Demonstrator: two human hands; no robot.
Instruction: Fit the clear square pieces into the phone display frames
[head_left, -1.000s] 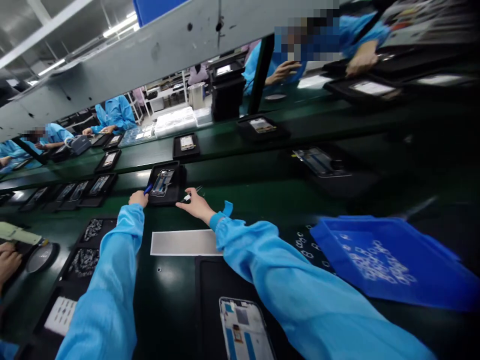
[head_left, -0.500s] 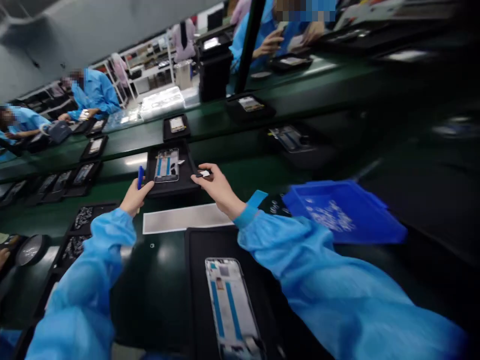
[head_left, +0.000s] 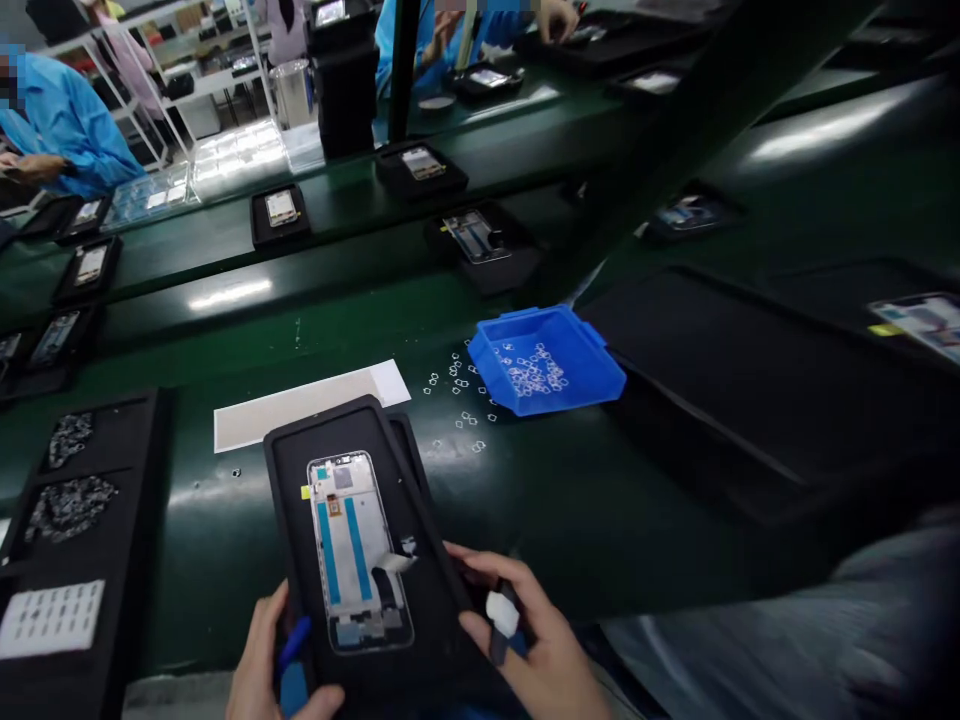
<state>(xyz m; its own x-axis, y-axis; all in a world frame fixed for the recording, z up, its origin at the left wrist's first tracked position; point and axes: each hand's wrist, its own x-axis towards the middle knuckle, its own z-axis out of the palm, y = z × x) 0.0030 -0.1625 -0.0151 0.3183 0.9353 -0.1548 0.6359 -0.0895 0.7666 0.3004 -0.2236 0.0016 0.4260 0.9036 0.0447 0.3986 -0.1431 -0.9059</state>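
Note:
Close in front of me, a black tray (head_left: 289, 470) is gripped at both sides. My left hand (head_left: 259, 660) clasps its left edge and also has a slim blue tool (head_left: 294, 642) in it. My right hand (head_left: 540, 630) holds the right edge, with a black item bearing a white piece (head_left: 502, 614) tucked in its fingers. Lying in the tray is a phone frame (head_left: 345, 550) with two blue strips, a yellow tab and a loose flex cable. Part of another black tray (head_left: 411, 440) shows beneath; the rest is hidden.
A blue bin (head_left: 600, 385) holds small clear rings, and more rings (head_left: 461, 385) lie scattered beside it. Behind the tray is a beige strip (head_left: 292, 410). A black divided tray (head_left: 142, 480) with small parts stands left. Further trays sit along the green belt (head_left: 337, 290); co-workers are beyond.
My hands have drawn the tray with its phone frame from the belt toward me, over the nearer tray. My view has shifted to the right and down.

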